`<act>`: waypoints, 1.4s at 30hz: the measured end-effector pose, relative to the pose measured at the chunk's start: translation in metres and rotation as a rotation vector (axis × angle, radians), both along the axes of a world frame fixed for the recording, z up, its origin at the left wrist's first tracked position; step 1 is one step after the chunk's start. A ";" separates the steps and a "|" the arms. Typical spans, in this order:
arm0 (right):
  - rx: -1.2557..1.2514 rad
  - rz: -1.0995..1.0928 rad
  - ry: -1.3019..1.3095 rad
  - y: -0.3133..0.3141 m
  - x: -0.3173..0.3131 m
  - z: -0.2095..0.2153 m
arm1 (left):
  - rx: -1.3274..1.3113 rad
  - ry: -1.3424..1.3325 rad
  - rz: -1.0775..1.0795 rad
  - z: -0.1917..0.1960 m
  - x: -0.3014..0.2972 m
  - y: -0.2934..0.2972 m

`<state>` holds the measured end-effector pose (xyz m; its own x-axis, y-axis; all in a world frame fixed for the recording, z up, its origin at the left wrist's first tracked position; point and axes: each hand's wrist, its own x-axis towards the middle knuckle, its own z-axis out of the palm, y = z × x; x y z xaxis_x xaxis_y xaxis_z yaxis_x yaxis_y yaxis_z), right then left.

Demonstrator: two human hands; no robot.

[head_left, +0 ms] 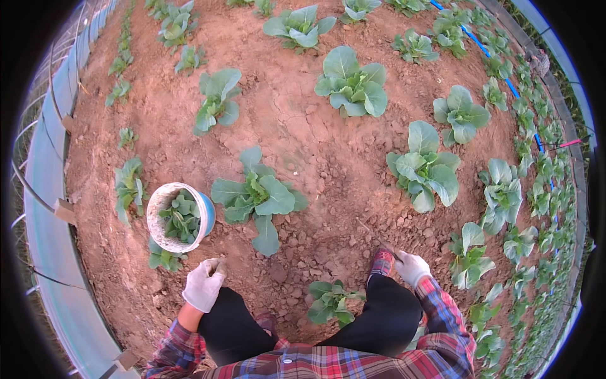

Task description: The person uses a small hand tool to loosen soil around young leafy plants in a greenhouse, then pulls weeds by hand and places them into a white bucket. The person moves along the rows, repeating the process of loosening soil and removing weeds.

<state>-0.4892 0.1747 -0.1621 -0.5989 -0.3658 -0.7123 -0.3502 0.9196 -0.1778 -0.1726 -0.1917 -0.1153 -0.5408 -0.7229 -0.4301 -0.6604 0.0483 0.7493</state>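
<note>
My left hand (204, 284), in a white glove, is curled closed above my left knee. Whether anything is in its fingers is hidden. Just beyond it stands a white and blue bucket (207, 215) with loose green leaves (182, 218) inside. My right hand (413, 268), also gloved, grips a thin, dark, stick-like tool (379, 240) that points forward and left over the soil. A small leafy plant (332, 302) grows between my legs. Ahead of me, between bucket and tool, is a larger cabbage-like plant (259, 192).
Reddish, cloddy soil (303, 139) carries scattered leafy plants, such as one ahead to the right (426, 167) and one farther off (352, 82). A blue hose (511, 88) runs along the dense right-hand rows. Plastic sheeting (47, 189) on a frame borders the left.
</note>
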 end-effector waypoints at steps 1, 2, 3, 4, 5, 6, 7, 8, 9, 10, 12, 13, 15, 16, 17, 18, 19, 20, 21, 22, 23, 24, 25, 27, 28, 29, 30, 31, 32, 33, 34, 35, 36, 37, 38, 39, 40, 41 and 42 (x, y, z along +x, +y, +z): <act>0.026 0.036 0.032 -0.007 -0.001 -0.003 | -0.150 -0.020 -0.076 0.001 -0.005 0.005; 0.053 0.071 0.062 -0.011 -0.002 -0.012 | -0.299 -0.040 -0.150 0.004 -0.012 0.013; 0.072 0.118 0.089 -0.018 -0.002 -0.020 | -0.311 -0.027 -0.205 0.011 -0.015 0.017; 0.063 0.137 0.102 -0.021 -0.002 -0.023 | -0.320 -0.002 -0.233 0.009 -0.012 0.019; 0.055 0.156 0.117 -0.023 -0.002 -0.024 | -0.328 0.024 -0.259 0.006 -0.008 0.021; 0.052 0.184 0.130 -0.025 -0.002 -0.026 | -0.330 0.048 -0.278 0.002 -0.002 0.026; 0.060 0.163 0.118 -0.024 0.000 -0.026 | -0.351 0.038 -0.329 0.023 -0.006 0.039; 0.067 0.161 0.132 -0.022 0.004 -0.028 | -0.373 0.054 -0.362 0.030 0.000 0.048; 0.069 0.166 0.148 -0.022 0.008 -0.027 | -0.400 0.070 -0.389 0.040 0.008 0.057; 0.066 0.165 0.167 -0.020 0.009 -0.026 | -0.434 0.087 -0.421 0.047 0.014 0.064; 0.104 0.224 0.180 -0.016 0.010 -0.037 | -0.486 0.212 -0.431 0.053 0.035 0.075; 0.112 0.240 0.195 -0.017 0.012 -0.039 | -0.468 0.270 -0.417 0.054 0.043 0.078; 0.131 0.264 0.222 -0.015 0.016 -0.034 | -0.453 0.252 -0.379 0.071 0.049 0.092; 0.106 0.272 0.238 -0.010 0.015 -0.034 | -0.502 0.249 -0.402 0.077 0.052 0.097; 0.080 0.279 0.254 -0.002 0.011 -0.038 | -0.551 0.244 -0.426 0.080 0.056 0.099; 0.061 0.285 0.269 0.006 0.009 -0.039 | -0.593 0.241 -0.450 0.080 0.059 0.103; 0.012 0.254 0.261 0.014 0.008 -0.040 | -0.581 0.317 -0.459 0.084 0.061 0.109; -0.006 0.224 0.258 0.021 0.007 -0.042 | -0.599 0.351 -0.489 0.092 0.063 0.116; -0.016 0.197 0.246 0.027 0.010 -0.037 | -0.607 0.379 -0.517 0.104 0.061 0.127; -0.033 0.170 0.231 0.030 0.014 -0.034 | -0.619 0.403 -0.547 0.117 0.060 0.137; -0.037 0.160 0.217 0.033 0.011 -0.040 | -0.683 0.462 -0.604 0.128 0.060 0.145; -0.087 0.140 0.227 0.036 0.013 -0.047 | -0.709 0.402 -0.655 0.146 0.057 0.155; -0.123 0.118 0.248 0.043 0.013 -0.049 | -0.681 0.377 -0.692 0.155 0.057 0.164; -0.151 0.104 0.231 0.049 0.008 -0.048 | -0.684 0.315 -0.763 0.162 0.056 0.175; -0.141 0.101 0.219 0.051 0.007 -0.044 | -0.720 0.361 -0.789 0.163 0.048 0.180; -0.133 0.100 0.203 0.049 0.008 -0.039 | -0.673 0.379 -0.821 0.162 0.042 0.183; -0.126 0.096 0.187 0.048 0.007 -0.036 | -0.625 0.398 -0.855 0.160 0.036 0.182; -0.098 0.126 0.182 0.044 0.004 -0.035 | -0.535 0.365 -0.887 0.155 0.033 0.180; -0.167 0.100 0.200 0.041 0.000 -0.035 | -0.506 0.381 -0.923 0.158 0.026 0.179; -0.228 0.074 0.217 0.040 -0.004 -0.039 | -0.474 0.309 -0.985 0.160 0.017 0.176; -0.290 0.047 0.234 0.037 -0.008 -0.043 | -0.442 0.234 -1.048 0.159 0.008 0.170; -0.333 0.019 0.251 0.031 -0.012 -0.052 | -0.404 0.433 -1.047 0.151 0.003 0.164; -0.422 -0.020 0.261 0.029 -0.024 -0.063 | -0.349 0.471 -1.124 0.144 -0.002 0.156; -0.507 -0.057 0.269 0.027 -0.036 -0.080 | -0.290 0.448 -1.027 0.143 -0.005 0.156; -0.594 -0.093 0.275 0.027 -0.051 -0.096 | -0.230 0.422 -0.929 0.143 -0.007 0.157; -0.658 -0.128 0.204 0.001 -0.056 -0.100 | -0.394 0.340 -0.812 0.138 -0.006 0.157; -0.727 -0.240 0.165 -0.014 -0.066 -0.111 | -0.409 0.295 -0.766 0.130 -0.005 0.152; -0.796 -0.351 0.125 -0.031 -0.078 -0.128 | -0.373 0.269 -0.748 0.125 -0.005 0.147; -0.863 -0.461 0.080 -0.050 -0.090 -0.148 | -0.338 0.238 -0.726 0.119 -0.004 0.142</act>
<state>-0.5789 0.1252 -0.3104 -0.8485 -0.4600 -0.2616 -0.0297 0.5350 -0.8443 -0.1764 -0.0495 0.0038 -0.9710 -0.2293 -0.0678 -0.2043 0.6478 0.7339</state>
